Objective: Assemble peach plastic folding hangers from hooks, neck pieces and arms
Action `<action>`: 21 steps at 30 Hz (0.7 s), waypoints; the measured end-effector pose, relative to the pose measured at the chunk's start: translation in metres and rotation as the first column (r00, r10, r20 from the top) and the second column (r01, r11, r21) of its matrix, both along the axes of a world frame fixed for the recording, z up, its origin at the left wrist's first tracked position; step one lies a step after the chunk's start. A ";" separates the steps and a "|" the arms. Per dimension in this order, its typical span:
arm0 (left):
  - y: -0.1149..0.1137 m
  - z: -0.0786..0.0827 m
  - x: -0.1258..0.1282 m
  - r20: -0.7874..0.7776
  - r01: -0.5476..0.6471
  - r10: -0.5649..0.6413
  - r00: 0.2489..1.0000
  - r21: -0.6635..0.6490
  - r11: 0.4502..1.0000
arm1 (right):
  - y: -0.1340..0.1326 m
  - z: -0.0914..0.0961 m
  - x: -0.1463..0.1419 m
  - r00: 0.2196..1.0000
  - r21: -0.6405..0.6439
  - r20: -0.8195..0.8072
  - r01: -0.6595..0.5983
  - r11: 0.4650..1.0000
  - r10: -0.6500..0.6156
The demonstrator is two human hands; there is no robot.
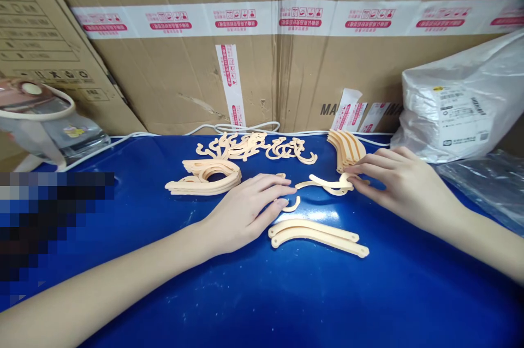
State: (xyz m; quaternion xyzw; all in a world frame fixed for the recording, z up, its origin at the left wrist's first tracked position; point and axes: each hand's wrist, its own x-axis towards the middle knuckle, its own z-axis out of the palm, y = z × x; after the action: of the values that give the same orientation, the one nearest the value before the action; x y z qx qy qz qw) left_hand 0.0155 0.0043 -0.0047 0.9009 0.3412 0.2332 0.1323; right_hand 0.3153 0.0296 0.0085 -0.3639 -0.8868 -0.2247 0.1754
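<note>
My left hand (249,206) is low over the blue table, its fingers stretched out and apart. Beside its thumb tip lies a small beige hook (292,205); another small beige piece (280,175) peeks out behind the fingers. My right hand (393,181) has its thumb and fingertips closed on the end of a curved beige strip (327,181), which overlaps another curved piece (338,192) beneath. The fingers partly hide that end. Two long curved beige arms (319,236) with holes at their ends lie side by side in front of the hands.
A pile of beige hooks (241,146) lies at the back. Left of it is a stack of beige frames (204,179); right, stacked curved arms (347,149). A white bag (462,102), a clear jug (53,124), a white cable (245,128) and cardboard boxes (176,75) edge the table.
</note>
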 end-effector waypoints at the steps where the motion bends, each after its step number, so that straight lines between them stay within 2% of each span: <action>1: 0.000 0.000 0.000 -0.008 0.007 -0.007 1.000 -0.011 1.000 | 0.000 -0.002 0.000 1.000 -0.020 -0.009 0.004 1.000 -0.004; 8: 0.001 -0.003 -0.001 -0.062 0.036 -0.038 0.997 -0.035 0.999 | -0.004 -0.005 -0.004 0.998 -0.086 -0.054 0.016 0.996 -0.021; 21: 0.003 -0.004 0.005 -0.091 -0.122 0.128 0.988 0.071 0.990 | -0.010 -0.008 -0.013 0.992 -0.074 -0.101 0.063 0.995 -0.071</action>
State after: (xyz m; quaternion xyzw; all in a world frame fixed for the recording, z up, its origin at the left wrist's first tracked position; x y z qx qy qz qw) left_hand 0.0202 0.0073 -0.0085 0.8916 0.3954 0.2087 0.0716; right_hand 0.3025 0.0197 0.0004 -0.4105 -0.8711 -0.1799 0.2006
